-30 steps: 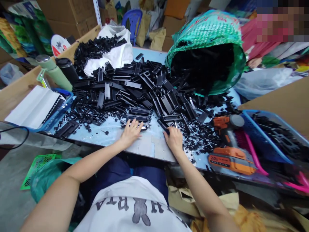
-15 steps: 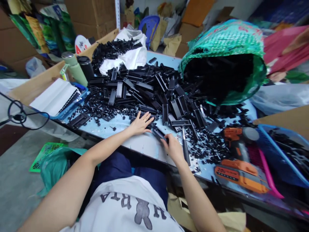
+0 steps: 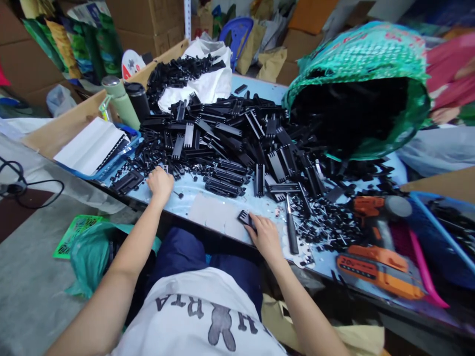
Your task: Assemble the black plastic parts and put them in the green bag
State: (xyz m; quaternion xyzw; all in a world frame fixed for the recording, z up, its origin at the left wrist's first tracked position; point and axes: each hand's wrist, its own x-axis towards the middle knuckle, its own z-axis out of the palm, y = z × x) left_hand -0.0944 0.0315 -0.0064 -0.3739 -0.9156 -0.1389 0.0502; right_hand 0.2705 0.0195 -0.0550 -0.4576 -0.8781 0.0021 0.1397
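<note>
My right hand (image 3: 266,236) is closed on a black slotted plastic piece (image 3: 245,218) near the table's front edge. Its slotted end sticks out to the left of my fingers. My left hand (image 3: 161,184) is at the front of a scatter of small black parts (image 3: 150,157), with its fingers curled down. What those fingers hold, if anything, is hidden. Between the hands, several long black plastic pieces (image 3: 226,179) lie side by side in a row. A black-handled tool with a thin metal shaft (image 3: 291,230) lies right of my right hand.
A large heap of black slotted pieces (image 3: 208,126) covers the table's middle. A green woven sack (image 3: 361,54) opens toward me at the back right. An orange cordless drill (image 3: 378,269) lies at right beside a blue basket (image 3: 441,232). Bottles (image 3: 124,101) stand at left.
My left hand has left the row of long black pieces and moved left to the small parts. My right hand keeps its piece, which is now turned more toward the left.
</note>
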